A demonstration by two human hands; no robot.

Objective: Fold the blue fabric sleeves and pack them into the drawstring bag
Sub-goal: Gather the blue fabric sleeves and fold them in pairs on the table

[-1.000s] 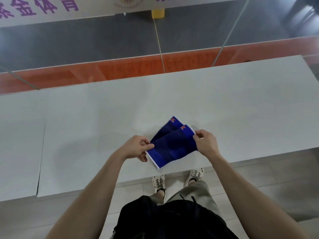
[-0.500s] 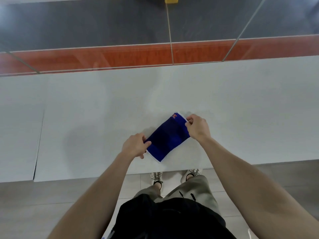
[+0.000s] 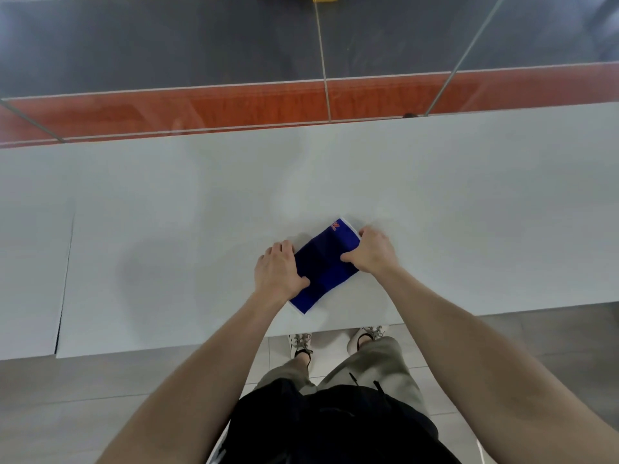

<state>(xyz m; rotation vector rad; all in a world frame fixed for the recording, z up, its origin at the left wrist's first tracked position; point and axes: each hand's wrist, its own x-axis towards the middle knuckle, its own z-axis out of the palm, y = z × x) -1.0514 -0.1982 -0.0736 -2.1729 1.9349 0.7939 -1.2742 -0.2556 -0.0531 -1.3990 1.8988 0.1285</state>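
Shows a white tabletop [image 3: 469, 212] spanning the view, with a dark seam [image 3: 65, 279] near its left end. Beyond the far edge, sets an orange-red floor band [image 3: 201, 105] against dark grey flooring [image 3: 167, 45]. Below the near edge, places pale sneakers [image 3: 300, 343] on grey tiles [image 3: 100, 396].

Bright diffuse light; table [image 3: 469, 195] shows one faint soft shadow near its front edge. Glossy floor [image 3: 167, 45] beyond shows hazy glare. Wide-angle bowing at frame edges

White table [image 3: 167, 229], grey tiled floor [image 3: 83, 396], orange strip [image 3: 201, 108], perhaps glass panel [image 3: 167, 45] beyond
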